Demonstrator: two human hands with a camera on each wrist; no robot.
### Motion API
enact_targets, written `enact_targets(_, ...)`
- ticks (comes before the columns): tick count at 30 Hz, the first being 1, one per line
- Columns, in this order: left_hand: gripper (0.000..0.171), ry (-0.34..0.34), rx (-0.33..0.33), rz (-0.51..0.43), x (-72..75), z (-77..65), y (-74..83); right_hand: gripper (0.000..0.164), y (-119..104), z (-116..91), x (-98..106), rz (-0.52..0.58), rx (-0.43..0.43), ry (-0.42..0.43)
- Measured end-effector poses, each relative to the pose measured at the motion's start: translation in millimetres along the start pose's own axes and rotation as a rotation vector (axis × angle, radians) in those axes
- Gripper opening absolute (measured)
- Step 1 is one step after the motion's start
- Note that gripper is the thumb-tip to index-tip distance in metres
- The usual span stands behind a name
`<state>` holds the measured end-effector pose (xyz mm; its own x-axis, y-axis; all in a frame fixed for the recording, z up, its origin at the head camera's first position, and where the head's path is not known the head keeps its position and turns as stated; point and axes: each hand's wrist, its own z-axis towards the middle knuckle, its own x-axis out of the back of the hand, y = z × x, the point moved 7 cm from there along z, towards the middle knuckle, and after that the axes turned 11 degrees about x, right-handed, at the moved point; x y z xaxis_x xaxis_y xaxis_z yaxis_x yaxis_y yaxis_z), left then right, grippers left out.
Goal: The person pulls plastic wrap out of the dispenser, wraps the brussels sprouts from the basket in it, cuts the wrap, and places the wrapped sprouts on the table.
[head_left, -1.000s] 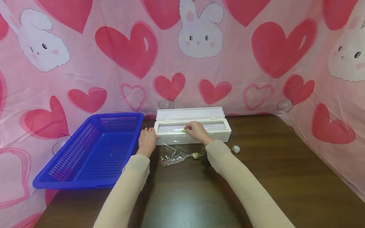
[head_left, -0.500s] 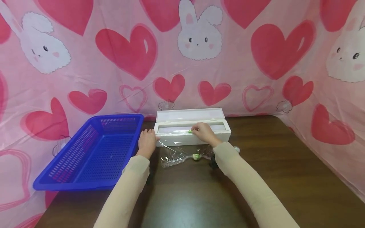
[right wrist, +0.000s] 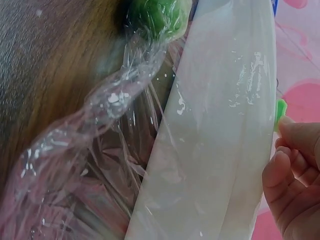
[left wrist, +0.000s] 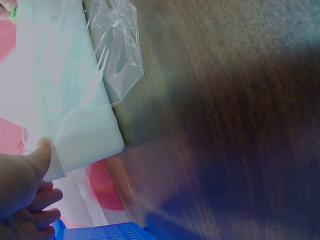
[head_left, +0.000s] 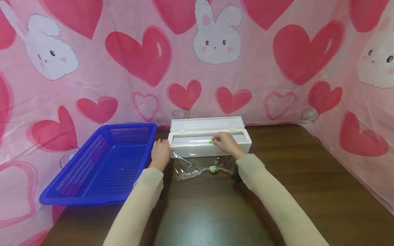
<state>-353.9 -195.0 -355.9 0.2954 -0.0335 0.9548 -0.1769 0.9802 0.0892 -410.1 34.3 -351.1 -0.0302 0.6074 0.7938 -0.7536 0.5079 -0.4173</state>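
Note:
A white cling film dispenser [head_left: 187, 150] stands at the table's far side with its lid [head_left: 207, 123] raised. My left hand [head_left: 160, 154] holds its left end; in the left wrist view the thumb [left wrist: 42, 152] presses on the corner. Thumb and fingers of my right hand [head_left: 227, 145] pinch the small green slide cutter [right wrist: 281, 112] on the dispenser's top edge, right of its middle. Clear film [head_left: 187, 172] hangs over the front onto the table. Twisted in that film lies a round green-and-white vegetable [head_left: 213, 169], its exact kind unclear.
A blue plastic basket [head_left: 115, 198] sits left of the dispenser, close to my left hand. The brown wooden table [head_left: 203, 215] reaches back to a pink curtain [head_left: 258, 68] printed with hearts and rabbits.
My right hand has slid the green cutter rightward along the dispenser's edge. The left hand stays at the left end. A second wrapped ball is now hidden behind my right sleeve.

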Motion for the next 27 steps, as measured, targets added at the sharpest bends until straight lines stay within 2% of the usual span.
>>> enact_targets(6, 0.046, 0.011, -0.007, -0.003, 2.8, -1.0, 0.0, 0.011, 11.5, -8.2, 9.3, -0.019, -0.037, 0.005)
enact_targets(15, 0.043, 0.012, 0.000, 0.008, 0.9, 1.0, -8.0, 0.009, 27.7, -19.2, 22.7, -0.040, -0.022, 0.028)
enact_targets(27, 0.044, 0.018, -0.020, -0.001, -3.3, 2.2, -0.2, 0.007, 41.8, -38.4, 42.2, -0.029, -0.044, 0.060)
